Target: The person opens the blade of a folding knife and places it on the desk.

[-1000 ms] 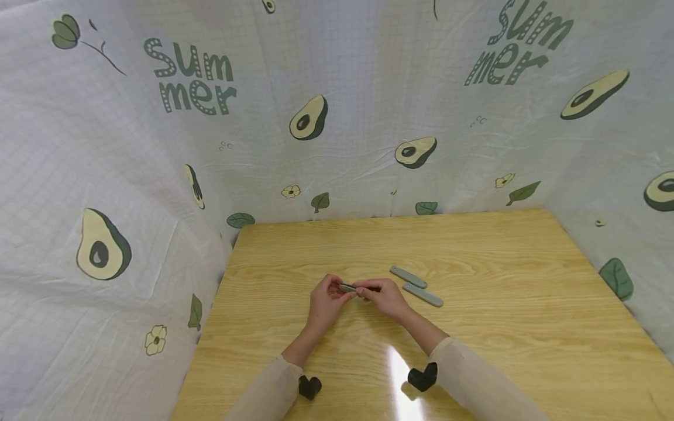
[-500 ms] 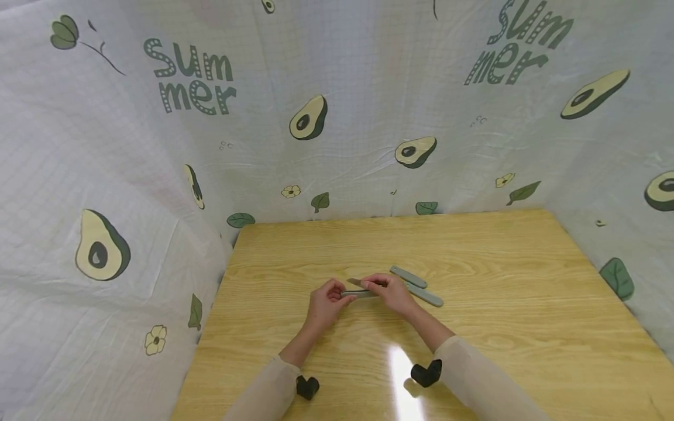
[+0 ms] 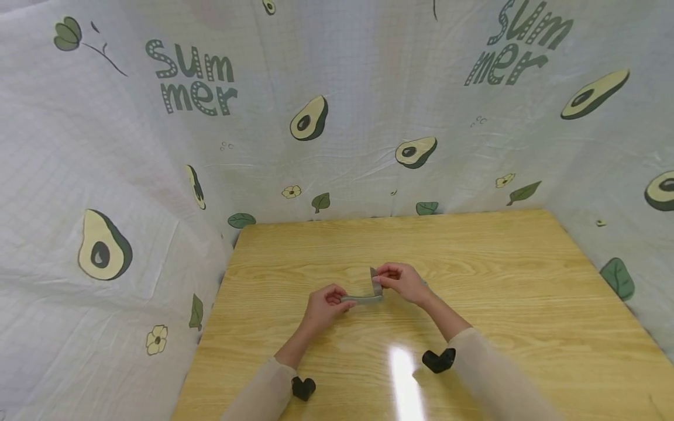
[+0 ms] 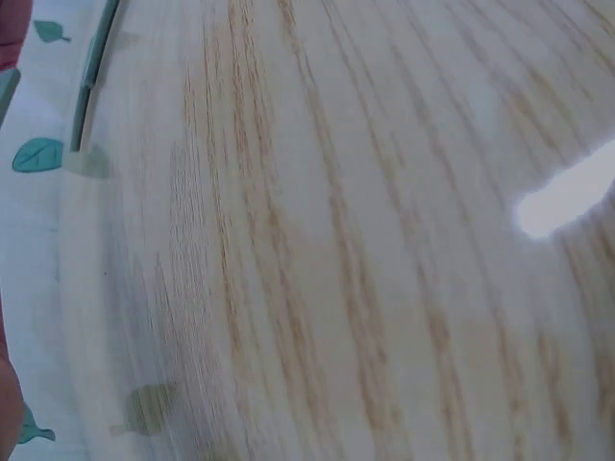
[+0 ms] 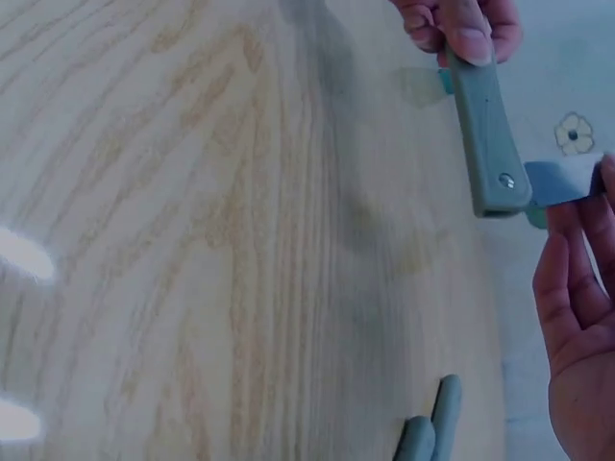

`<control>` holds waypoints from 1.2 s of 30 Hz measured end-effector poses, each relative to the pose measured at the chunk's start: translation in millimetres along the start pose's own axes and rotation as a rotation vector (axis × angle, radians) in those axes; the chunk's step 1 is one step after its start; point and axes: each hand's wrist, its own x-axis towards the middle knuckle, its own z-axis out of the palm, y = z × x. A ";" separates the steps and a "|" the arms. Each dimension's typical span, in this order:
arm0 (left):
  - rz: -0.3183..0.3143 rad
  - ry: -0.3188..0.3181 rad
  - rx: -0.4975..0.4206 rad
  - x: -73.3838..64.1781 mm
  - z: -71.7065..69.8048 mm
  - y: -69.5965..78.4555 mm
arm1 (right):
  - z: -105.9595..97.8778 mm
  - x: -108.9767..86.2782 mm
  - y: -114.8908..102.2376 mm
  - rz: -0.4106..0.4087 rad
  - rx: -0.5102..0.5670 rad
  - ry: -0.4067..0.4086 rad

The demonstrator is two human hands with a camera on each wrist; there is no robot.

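A folding knife with a grey-green handle (image 3: 363,300) is held above the table, its metal blade (image 5: 562,181) swung out roughly square to the handle. My left hand (image 3: 323,307) grips the handle's far end from the pivot, thumb along its side. With thumb and fingers, my right hand (image 3: 404,282) pinches the blade; in the right wrist view its palm is turned up beside the pivot. Two similar grey-green handles (image 5: 447,413) lie on the table, mostly hidden behind my right hand and forearm in the head view. Only slivers of the left hand enter the left wrist view.
The wood-grain table (image 3: 500,304) carries a bright light reflection near its front. A white cloth (image 3: 363,175) printed with avocados and leaves hangs behind and at both sides. A black heart-shaped piece sits at each sleeve cuff.
The blade has come out of the handle and turned up to about a right angle. My right hand has moved up and right with it, while the left hand keeps hold of the handle.
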 end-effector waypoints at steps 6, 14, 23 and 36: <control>0.038 -0.035 0.010 -0.5 -1.1 -2.6 | -10.3 -2.0 -6.0 -0.032 -0.078 -0.085; -0.016 0.025 -0.037 -1.8 -5.6 -6.6 | -22.9 -12.1 7.7 -0.042 0.056 -0.150; -0.086 0.027 -0.360 2.6 -8.4 -7.0 | -23.2 -26.5 21.7 -0.024 0.436 -0.090; -0.094 0.006 -0.502 5.1 -9.0 -5.7 | -15.5 -36.5 28.9 0.044 0.628 0.121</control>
